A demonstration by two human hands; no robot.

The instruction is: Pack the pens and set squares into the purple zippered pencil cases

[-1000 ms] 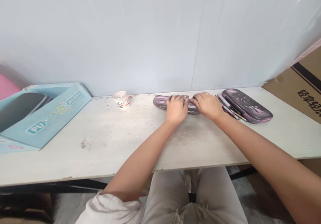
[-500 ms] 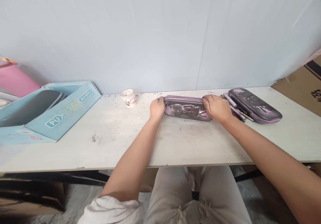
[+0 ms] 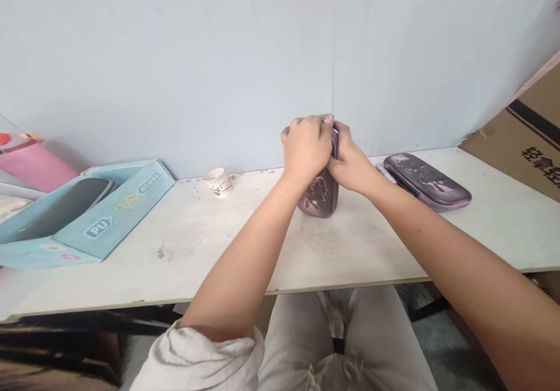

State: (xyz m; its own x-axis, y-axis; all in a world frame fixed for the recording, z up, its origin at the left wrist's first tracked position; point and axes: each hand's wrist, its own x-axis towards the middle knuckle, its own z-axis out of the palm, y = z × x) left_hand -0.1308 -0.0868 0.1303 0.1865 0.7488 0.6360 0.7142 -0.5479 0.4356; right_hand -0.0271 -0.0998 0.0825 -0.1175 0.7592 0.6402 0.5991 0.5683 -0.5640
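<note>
Near the back edge of the tabletop (image 3: 188, 233), one case (image 3: 324, 198) is upright between my left grip (image 3: 306, 146) and right grip (image 3: 349, 160). The cup (image 3: 219, 182) sits left of it, the open box (image 3: 118, 210) at the left end, another case (image 3: 429, 181) toward the back right corner.

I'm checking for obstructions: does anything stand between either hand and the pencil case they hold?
Nothing visible does: the left hand and right hand both touch the held pencil case. The paper cup stands apart to the left, the other pencil case to the right.
</note>
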